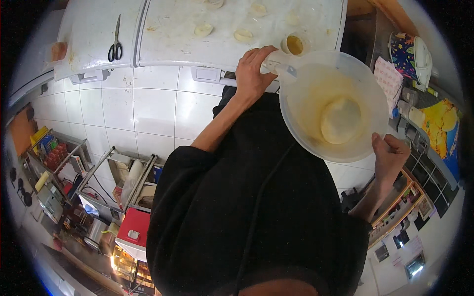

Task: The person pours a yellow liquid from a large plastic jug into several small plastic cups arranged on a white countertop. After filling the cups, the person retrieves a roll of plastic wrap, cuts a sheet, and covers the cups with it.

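Observation:
A large translucent plastic jug (301, 116) with yellowish residue inside is held over the floor, in front of my dark-clothed body. My left hand (254, 74) is closed on the jug's projecting part at its upper left, and my right hand (389, 153) grips its right edge. Just beyond my left hand, on a white chest-like top (192, 49), stands a small cup (295, 43) with amber liquid. Several clear cups with pale contents (243, 34) stand farther along it.
Black-handled scissors (115, 47) lie on the white top's left section. A patterned cooker-like appliance (407, 56) and a yellow-blue packet (442, 128) are at the right. Metal racks (103, 167) and a red box (132, 224) stand lower left on the tiled floor (153, 108).

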Available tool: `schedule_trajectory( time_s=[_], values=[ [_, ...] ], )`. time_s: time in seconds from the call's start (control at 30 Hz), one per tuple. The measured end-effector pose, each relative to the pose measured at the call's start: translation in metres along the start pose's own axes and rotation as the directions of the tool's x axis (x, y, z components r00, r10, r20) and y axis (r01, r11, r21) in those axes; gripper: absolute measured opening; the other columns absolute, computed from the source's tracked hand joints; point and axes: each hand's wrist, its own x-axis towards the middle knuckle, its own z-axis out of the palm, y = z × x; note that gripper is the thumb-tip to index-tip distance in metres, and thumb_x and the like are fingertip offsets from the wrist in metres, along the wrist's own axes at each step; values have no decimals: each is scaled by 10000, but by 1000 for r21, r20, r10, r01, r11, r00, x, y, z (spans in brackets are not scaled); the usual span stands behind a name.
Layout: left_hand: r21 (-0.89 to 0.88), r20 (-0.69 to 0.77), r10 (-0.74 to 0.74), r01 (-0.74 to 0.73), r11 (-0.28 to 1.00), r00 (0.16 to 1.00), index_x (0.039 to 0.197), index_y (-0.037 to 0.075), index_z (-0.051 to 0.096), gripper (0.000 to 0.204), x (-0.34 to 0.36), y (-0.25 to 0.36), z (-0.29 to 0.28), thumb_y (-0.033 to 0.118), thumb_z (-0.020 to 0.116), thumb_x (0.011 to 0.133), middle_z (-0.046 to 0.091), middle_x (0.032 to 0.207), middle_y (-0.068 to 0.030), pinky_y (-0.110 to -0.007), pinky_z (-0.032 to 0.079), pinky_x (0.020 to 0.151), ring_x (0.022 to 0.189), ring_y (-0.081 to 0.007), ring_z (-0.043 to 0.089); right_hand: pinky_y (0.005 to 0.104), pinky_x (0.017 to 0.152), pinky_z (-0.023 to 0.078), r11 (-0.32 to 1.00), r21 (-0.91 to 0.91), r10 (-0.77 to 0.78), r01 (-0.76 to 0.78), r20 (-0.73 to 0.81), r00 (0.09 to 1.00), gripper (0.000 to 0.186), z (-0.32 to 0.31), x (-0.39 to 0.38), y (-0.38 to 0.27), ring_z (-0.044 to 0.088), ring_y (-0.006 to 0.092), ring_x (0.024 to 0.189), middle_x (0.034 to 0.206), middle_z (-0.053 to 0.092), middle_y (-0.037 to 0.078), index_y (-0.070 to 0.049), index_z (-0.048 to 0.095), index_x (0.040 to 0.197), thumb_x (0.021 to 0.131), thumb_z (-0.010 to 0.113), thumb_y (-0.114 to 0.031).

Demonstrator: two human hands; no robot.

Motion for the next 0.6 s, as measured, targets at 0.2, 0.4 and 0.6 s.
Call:
schedule_trajectory(
  time_s=[0.2,0.4,0.6],
  values=[
    [-38,-15,26,-26,999,1000,1067,132,603,552,0,-13,-16,64,782,550,644,1033,-49,-377,465,847,980,-270,580,240,541,390,995,47,88,-91,45,995,188,7,-11,-29,468,62,568,598,584,7,75,658,717,685,740,-92],
    [-77,6,-59,59,995,998,1068,117,610,539,-3,-17,-26,82,794,563,647,1018,-71,-373,476,831,968,-278,588,225,560,382,998,4,60,-61,38,997,188,9,-16,-28,454,55,576,588,567,-3,73,647,697,686,741,-89],
    [-131,14,-112,113,985,994,1079,101,609,538,-8,-17,-30,86,796,575,652,1023,-72,-369,480,837,970,-277,592,230,582,399,997,1,79,-79,-15,997,197,10,-22,-18,470,69,586,608,574,5,77,651,718,684,751,-89]
  ],
)
